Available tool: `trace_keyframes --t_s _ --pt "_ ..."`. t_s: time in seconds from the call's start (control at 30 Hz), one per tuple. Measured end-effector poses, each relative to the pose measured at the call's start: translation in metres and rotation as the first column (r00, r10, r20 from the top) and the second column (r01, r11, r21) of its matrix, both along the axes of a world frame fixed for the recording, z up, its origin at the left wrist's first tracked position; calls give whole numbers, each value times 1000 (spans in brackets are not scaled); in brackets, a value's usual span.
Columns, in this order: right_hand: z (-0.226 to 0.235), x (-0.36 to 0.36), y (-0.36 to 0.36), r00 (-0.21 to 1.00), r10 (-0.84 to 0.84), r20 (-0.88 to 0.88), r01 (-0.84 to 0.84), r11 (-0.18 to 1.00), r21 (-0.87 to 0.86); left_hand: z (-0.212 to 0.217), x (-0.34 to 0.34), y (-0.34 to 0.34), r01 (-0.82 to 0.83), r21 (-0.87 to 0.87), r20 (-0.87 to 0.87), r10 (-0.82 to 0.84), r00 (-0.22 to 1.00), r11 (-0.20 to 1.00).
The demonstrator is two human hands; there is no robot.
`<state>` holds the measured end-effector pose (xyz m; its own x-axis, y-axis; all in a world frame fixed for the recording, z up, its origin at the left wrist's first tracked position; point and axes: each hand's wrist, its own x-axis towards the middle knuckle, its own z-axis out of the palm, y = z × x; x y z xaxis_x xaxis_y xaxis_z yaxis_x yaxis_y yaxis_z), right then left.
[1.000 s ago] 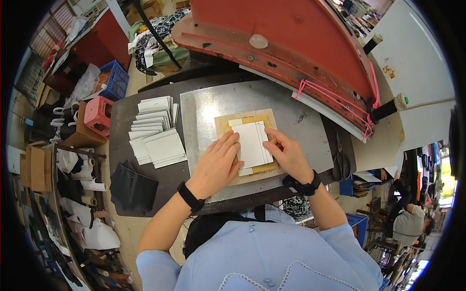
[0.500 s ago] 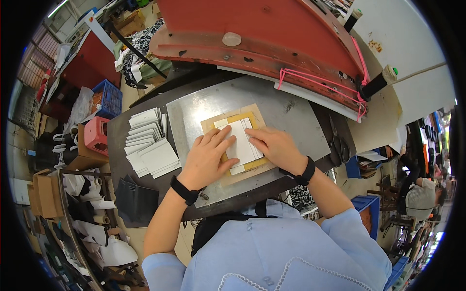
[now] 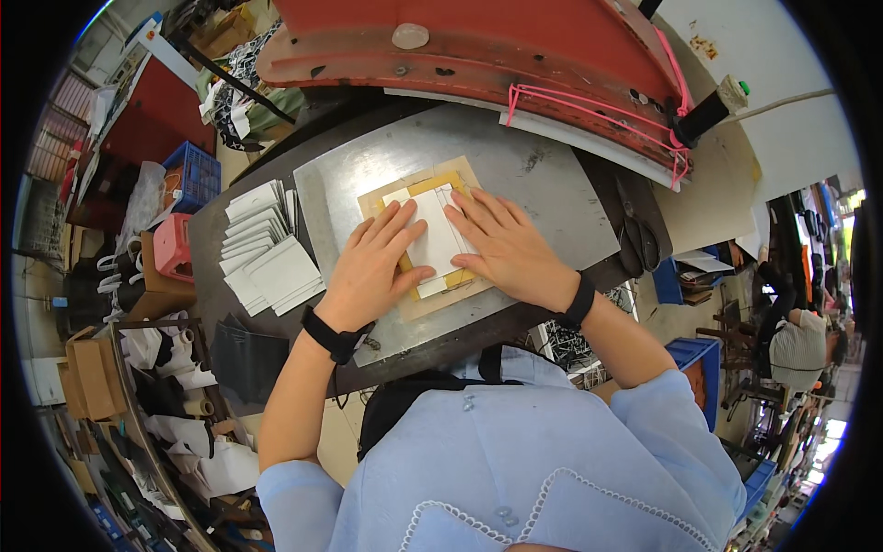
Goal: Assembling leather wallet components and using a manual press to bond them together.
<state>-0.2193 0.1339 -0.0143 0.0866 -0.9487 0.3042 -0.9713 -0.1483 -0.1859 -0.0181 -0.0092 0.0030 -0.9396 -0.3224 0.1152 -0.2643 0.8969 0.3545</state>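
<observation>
A white rectangular sheet (image 3: 432, 232) with narrow strips along its right side lies on a yellow frame-like piece (image 3: 425, 185). Beneath that is a tan board (image 3: 370, 204), resting on a grey metal plate (image 3: 561, 198). My left hand (image 3: 372, 262) lies with fingers spread, their tips on the left part of the white sheet. From the other side, my right hand (image 3: 510, 247) rests flat with fingers stretched over the strips and the sheet's right edge. Both palms face down, and the fingers cover parts of the sheet and the yellow piece.
Left of the plate lie overlapping white pieces (image 3: 283, 273), with black sheets (image 3: 248, 357) nearer me. Black-handled scissors (image 3: 637, 237) lie at the table's right. A large red machine beam (image 3: 478, 55), with pink cord (image 3: 589, 115) strung on it, stands across the far side.
My right hand has gone from bent, pinching fingers at the strips to lying flat over them. My left fingers have straightened on the sheet. The whole view has shifted slightly.
</observation>
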Motion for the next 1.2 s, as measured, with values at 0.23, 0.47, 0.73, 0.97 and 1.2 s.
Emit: trace_keyframes --t_s 0.23,0.47,0.73,0.97,1.2 --pt "-1 12 14 980 88 180 -78 995 -60 -2 1 3 -1 -66 9 2 1000 998" --pt "10 16 6 998 69 9 -68 994 -82 4 -1 4 18 -170 62 -7 998 985" --pt "81 -100 40 752 -398 525 647 595 -476 32 25 13 -170 94 -268 189 945 981" --pt "97 -244 67 388 -42 921 683 684 -257 65 65 47 -182 366 -284 296 912 913" --pt "86 -233 52 398 -33 917 742 599 -300 58 80 86 -44 458 -193 148 970 888"
